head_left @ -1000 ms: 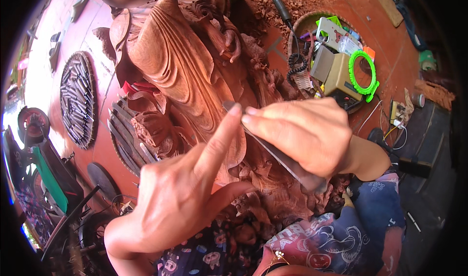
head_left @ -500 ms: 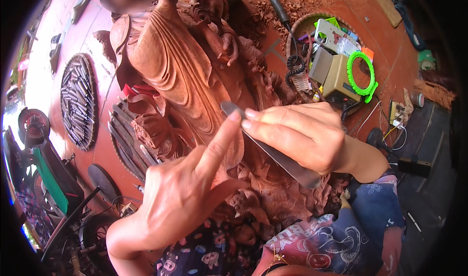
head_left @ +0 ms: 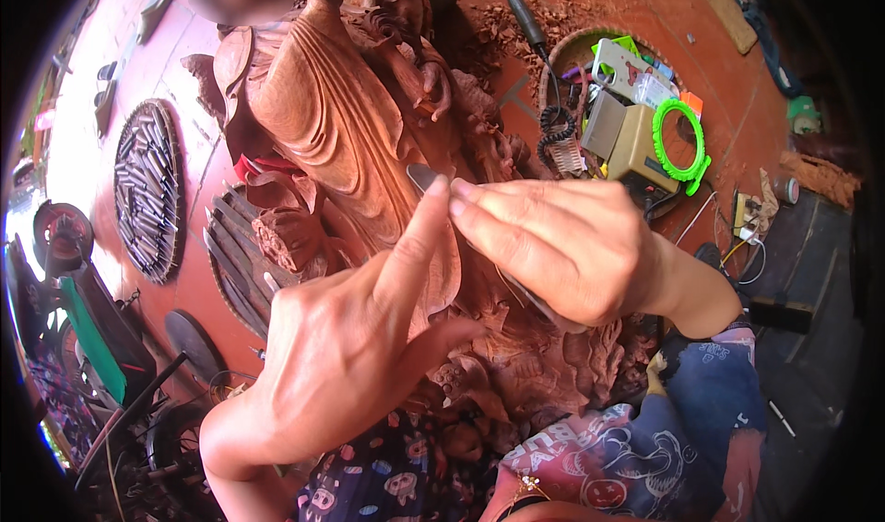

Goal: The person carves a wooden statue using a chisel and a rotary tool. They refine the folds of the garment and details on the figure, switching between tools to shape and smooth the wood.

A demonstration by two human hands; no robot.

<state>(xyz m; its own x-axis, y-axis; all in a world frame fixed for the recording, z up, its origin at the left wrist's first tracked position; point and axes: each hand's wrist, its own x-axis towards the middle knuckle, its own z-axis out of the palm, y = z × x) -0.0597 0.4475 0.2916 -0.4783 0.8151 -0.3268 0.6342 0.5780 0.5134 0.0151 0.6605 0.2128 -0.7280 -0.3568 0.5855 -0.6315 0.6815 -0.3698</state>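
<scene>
A carved reddish-brown wooden figure (head_left: 318,125) with draped folds lies tilted before me. Over its lower folds, my right hand (head_left: 567,250) pinches a flat, dark grey metal blade (head_left: 420,177) with a rounded end. Most of the blade is hidden under that hand; its tip points toward the upper left. My left hand (head_left: 341,356) has its index finger stretched out, the fingertip touching the blade near its tip. The left thumb stands apart, and the other left fingers are largely hidden behind the hand.
Metal tools (head_left: 147,190) fill a round tray at left; long dark tools (head_left: 240,264) lie nearer the carving. At right, a basket holds a beige box (head_left: 636,148) and a green ring (head_left: 658,144). A corded handpiece (head_left: 523,12) lies among wood chips. Cables and a power strip (head_left: 745,210) lie far right.
My right hand and the blade have shifted slightly up and left, the blade now lying more hidden under the hand. My left fingertip has moved up a little with the blade's tip.
</scene>
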